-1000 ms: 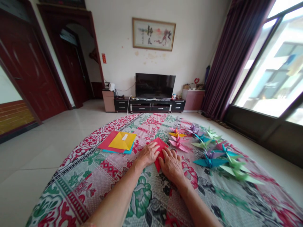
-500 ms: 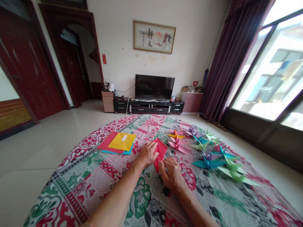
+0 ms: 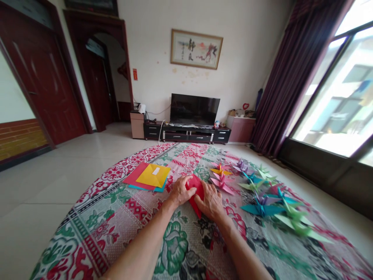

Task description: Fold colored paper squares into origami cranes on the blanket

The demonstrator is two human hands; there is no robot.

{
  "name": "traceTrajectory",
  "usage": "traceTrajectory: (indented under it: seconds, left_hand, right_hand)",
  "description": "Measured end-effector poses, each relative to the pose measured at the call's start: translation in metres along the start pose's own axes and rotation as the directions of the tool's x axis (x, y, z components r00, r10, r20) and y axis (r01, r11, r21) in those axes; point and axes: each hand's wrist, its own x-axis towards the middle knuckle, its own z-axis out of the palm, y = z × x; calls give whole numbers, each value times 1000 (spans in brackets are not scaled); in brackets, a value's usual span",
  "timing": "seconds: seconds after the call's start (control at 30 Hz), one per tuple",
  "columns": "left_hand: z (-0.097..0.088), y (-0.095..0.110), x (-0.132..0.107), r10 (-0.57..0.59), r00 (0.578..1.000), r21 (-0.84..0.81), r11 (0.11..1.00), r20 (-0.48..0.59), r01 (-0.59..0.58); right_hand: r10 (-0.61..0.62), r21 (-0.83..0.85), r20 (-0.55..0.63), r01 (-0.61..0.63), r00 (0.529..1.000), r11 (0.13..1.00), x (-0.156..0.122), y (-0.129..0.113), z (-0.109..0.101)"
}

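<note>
A folded red paper (image 3: pixel 197 186) lies on the flowered cloth (image 3: pixel 122 221) in front of me. My left hand (image 3: pixel 180 190) rests on its left side with the fingers curled over the edge. On the paper's right side my right hand (image 3: pixel 210 201) lies flat, fingers stretched out and pressing down. Most of the red paper is hidden under the two hands.
A stack of red, yellow and blue paper sheets (image 3: pixel 148 176) lies to the left. Several folded paper cranes (image 3: pixel 262 194) in many colours sit to the right. Beyond the cloth are tiled floor, a TV stand (image 3: pixel 192 132), dark doors and a large window (image 3: pixel 335 105).
My right hand was curled at the paper's lower corner and has moved up to lie flat on it. The left hand has stayed on the paper's left edge.
</note>
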Motion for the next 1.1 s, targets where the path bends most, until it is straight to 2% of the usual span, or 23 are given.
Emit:
traceTrajectory:
  seconds: [0.27, 0.4, 0.5, 0.63, 0.8, 0.87, 0.93, 1.0, 1.07, 1.1]
  left_hand:
    - [-5, -10, 0, 52, 997, -141, 989, 62, -43]
    - [1, -21, 3, 17, 997, -217, 976, 76, 0]
    - [7, -28, 5, -24, 996, -322, 945, 84, 50]
    - [5, -27, 10, -125, 988, -483, 862, 95, 155]
    - [-21, -13, 19, -216, 971, -716, 662, 101, 222]
    - [-31, -8, 21, -211, 973, -788, 580, 96, 204]
    - [-39, -6, 23, -221, 971, -827, 526, 92, 198]
    - [-43, -7, 24, -229, 970, -854, 484, 85, 190]
    - [-45, -8, 25, -238, 968, -873, 452, 76, 180]
    - [-46, -9, 25, -247, 966, -880, 441, 71, 177]
  right_hand:
    - [20, 7, -65, -20, 998, 1000, -4, -4, 5]
    - [22, 97, -98, -12, 995, 995, -3, -5, 3]
    - [-10, 184, -155, 39, 988, 982, 0, -2, 4]
    - [-35, 295, -265, 116, 964, 948, 3, 2, 5]
    - [80, 437, -322, 73, 943, 897, 6, 6, 4]
    - [147, 540, -262, 19, 954, 841, 8, 9, 5]
    - [176, 691, -126, -41, 976, 722, 8, 12, 6]
    - [123, 835, 69, -125, 990, 537, 7, 15, 4]
    - [23, 901, 236, -228, 971, 368, 4, 16, 0]
    - [-11, 910, 282, -264, 959, 319, 2, 16, -3]
